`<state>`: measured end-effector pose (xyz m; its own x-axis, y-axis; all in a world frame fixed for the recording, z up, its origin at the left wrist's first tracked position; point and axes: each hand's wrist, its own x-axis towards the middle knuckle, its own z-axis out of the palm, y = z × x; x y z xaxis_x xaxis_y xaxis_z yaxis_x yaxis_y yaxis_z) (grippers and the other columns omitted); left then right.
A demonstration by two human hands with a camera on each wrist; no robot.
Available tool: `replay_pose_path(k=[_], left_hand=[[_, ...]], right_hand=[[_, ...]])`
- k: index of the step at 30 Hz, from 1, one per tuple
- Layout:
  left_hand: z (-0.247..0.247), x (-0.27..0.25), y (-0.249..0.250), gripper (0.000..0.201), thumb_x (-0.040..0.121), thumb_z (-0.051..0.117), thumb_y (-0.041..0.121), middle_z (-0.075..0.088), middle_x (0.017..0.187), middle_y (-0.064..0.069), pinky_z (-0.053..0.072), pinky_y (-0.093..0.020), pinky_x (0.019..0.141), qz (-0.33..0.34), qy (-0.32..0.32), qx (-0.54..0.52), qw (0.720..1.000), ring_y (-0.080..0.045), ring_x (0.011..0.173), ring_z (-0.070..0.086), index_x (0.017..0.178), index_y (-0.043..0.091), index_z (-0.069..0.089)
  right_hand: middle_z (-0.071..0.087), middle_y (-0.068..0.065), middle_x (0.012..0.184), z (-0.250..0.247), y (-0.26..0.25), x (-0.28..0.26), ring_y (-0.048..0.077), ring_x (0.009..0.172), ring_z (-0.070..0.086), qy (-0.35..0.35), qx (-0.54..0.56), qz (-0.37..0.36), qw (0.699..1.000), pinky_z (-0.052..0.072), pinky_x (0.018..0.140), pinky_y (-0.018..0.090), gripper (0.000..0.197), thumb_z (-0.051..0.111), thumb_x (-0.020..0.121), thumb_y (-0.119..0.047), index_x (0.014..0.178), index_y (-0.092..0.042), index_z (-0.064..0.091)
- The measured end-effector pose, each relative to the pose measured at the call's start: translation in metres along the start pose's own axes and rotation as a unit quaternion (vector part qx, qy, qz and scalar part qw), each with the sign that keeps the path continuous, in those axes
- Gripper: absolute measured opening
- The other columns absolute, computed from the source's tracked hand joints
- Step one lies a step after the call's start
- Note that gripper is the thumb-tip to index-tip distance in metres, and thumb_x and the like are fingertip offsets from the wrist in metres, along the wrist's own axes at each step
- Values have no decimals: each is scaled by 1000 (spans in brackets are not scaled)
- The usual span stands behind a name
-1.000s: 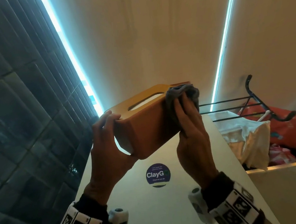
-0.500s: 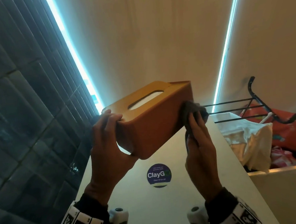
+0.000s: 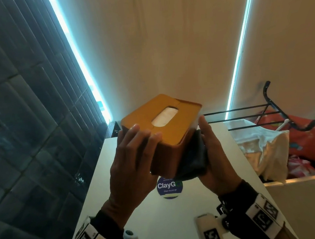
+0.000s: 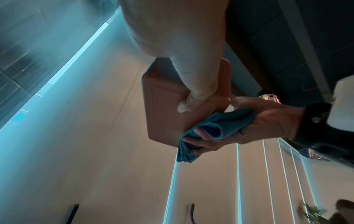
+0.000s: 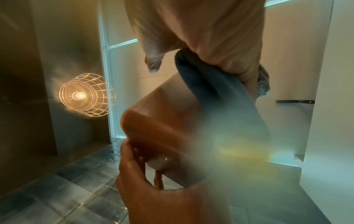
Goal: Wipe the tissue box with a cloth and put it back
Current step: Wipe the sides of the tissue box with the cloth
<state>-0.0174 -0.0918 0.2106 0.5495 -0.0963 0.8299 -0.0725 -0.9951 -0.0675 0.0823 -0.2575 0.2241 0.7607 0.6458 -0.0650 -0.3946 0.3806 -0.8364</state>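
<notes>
An orange tissue box [image 3: 165,126] with a white tissue showing in its top slot is held in the air above a white counter [image 3: 135,214]. My left hand [image 3: 135,154] grips its near left end, fingers over the top edge and thumb under the base [image 4: 193,97]. My right hand [image 3: 211,152] holds a dark blue cloth [image 3: 193,158] against the box's right side and lower edge. In the left wrist view the cloth [image 4: 220,125] is folded in that hand's fingers at the box's underside [image 4: 164,109]. The right wrist view shows the cloth [image 5: 216,97] draped over the box [image 5: 172,121].
A round ClayGo sticker [image 3: 169,186] lies on the counter below the box. A black wire rack [image 3: 263,113] with white and red bags [image 3: 263,147] stands at the right. Dark tiles [image 3: 29,131] cover the left wall. A caged lamp [image 5: 86,95] glows on the wall.
The box has turned so its top slot faces me more and it sits lower and nearer. My right hand with the cloth has slid from the far right side down along the box's right side.
</notes>
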Motion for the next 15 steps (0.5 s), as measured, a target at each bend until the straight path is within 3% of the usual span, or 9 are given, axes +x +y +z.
replay_pose_path(k=[3, 8, 11, 13, 15], left_hand=[[1, -2, 4, 60, 100, 42, 59, 40, 141, -12, 49, -67, 101, 18, -5, -1, 1000, -38, 136, 39, 138, 13, 42], [0, -4, 4, 65, 99, 44, 59, 39, 144, -12, 28, -53, 120, 62, -9, 14, 998, -30, 144, 28, 147, 20, 25], [-6, 5, 3, 65, 99, 49, 51, 25, 155, -9, 31, -52, 120, 94, -4, -18, 995, -27, 146, 22, 151, 24, 21], [-14, 12, -3, 89, 90, 64, 40, 16, 156, -10, 30, -44, 122, 111, -4, -54, 992, -20, 151, 17, 160, 30, 9], [-22, 21, -15, 109, 78, 76, 35, 24, 156, -15, 24, -34, 125, 79, -7, -110, 991, -13, 156, 11, 161, 27, 6]], right_hand=[[65, 8, 138, -1, 3, 1, 33, 120, 67, -12, -14, -13, 1000, 58, 97, 50, 66, 47, 91, -61, 148, -27, 40], [71, 6, 129, -2, -4, 1, 31, 112, 71, -35, 2, 20, 999, 63, 83, 42, 47, 38, 98, -52, 139, -31, 46], [72, 9, 127, -4, -15, 1, 30, 107, 73, -40, 7, 40, 998, 64, 81, 41, 45, 34, 100, -53, 134, -28, 52], [73, 12, 124, -8, -26, 1, 29, 100, 75, -44, 14, 47, 998, 64, 79, 39, 46, 32, 101, -53, 128, -26, 59], [75, 14, 119, -13, -37, 2, 28, 94, 75, -43, 15, 58, 997, 64, 77, 39, 49, 34, 100, -54, 119, -25, 69]])
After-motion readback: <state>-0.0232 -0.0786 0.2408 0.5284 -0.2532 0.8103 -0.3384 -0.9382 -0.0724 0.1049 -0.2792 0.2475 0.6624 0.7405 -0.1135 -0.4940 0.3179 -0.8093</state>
